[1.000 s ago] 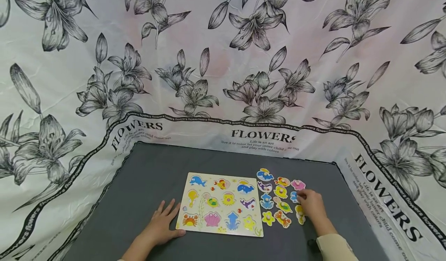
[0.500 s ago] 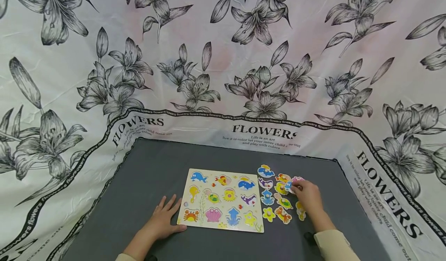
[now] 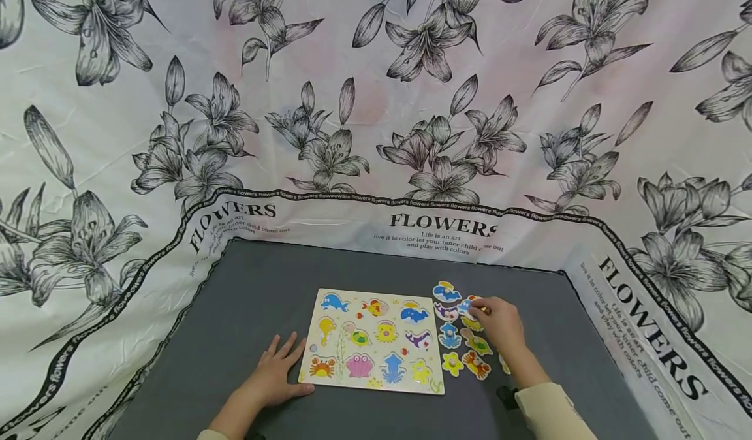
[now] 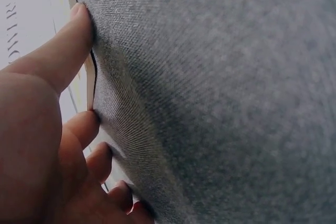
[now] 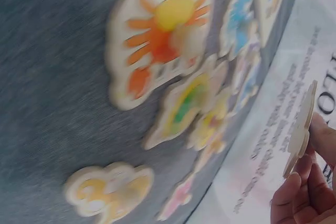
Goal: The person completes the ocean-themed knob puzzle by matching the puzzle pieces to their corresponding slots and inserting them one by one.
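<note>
Since the earlier frame, one blue piece [image 3: 465, 307] has moved leftward toward the board [image 3: 313, 347], pinched in the right hand [image 3: 501, 328] above other pieces. Ten more pieces [image 5: 184, 106] lie on the counter [image 3: 264, 277] beside that single board, printed with eleven sea creatures. The left hand [image 3: 271, 376], fingers spread, touches its left edge.

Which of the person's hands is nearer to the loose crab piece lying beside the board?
Right. The right hand, pinching a blue piece, is just beyond the crab piece and to its right. The left hand is farther off, across the board, at its left edge.
</note>
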A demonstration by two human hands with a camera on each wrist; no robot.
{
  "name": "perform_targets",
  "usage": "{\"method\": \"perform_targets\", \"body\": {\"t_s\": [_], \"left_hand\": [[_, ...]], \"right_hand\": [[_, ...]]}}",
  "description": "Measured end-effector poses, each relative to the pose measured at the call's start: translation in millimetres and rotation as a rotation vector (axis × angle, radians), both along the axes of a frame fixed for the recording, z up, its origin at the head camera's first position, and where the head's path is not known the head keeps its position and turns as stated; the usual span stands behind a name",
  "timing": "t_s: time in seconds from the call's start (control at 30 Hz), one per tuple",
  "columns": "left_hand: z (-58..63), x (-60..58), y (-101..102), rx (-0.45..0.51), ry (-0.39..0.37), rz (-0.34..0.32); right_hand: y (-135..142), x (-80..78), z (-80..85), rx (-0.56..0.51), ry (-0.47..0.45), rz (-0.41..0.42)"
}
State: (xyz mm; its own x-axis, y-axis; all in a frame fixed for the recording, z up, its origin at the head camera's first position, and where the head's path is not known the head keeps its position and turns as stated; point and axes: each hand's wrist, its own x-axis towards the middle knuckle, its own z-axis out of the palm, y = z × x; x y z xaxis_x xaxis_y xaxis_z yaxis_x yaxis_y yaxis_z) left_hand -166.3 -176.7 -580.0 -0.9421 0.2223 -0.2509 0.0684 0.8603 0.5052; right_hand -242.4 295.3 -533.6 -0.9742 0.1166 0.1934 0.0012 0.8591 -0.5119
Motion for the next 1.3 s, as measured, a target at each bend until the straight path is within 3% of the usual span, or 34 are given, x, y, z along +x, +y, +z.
{"method": "perform_targets", "body": {"t_s": [0.2,0.5,0.77,0.97,1.3], "left_hand": [[1.1,-0.2,-0.5,-0.013,0.002,0.004],[3.8,2.5,1.6,-0.016,0.018,0.011],[4.0,2.9,1.4,-0.013,0.013,0.022],[4.1,2.7,1.5,-0.003,0.024,0.026],[-0.7,0.1,-0.5,0.000,0.016,0.029]], "right_hand": [[-17.1,-5.1,5.0,-0.006,0.066,0.060],[-47.4,-6.7,8.5,-0.034,0.095,0.110],[-78.6,-17.3,15.5,-0.025,0.060,0.142],[-102.8,-24.5,18.3,-0.016,0.084,0.166],[-134.6,-30.9,15.5,-0.082,0.074,0.231]]}}
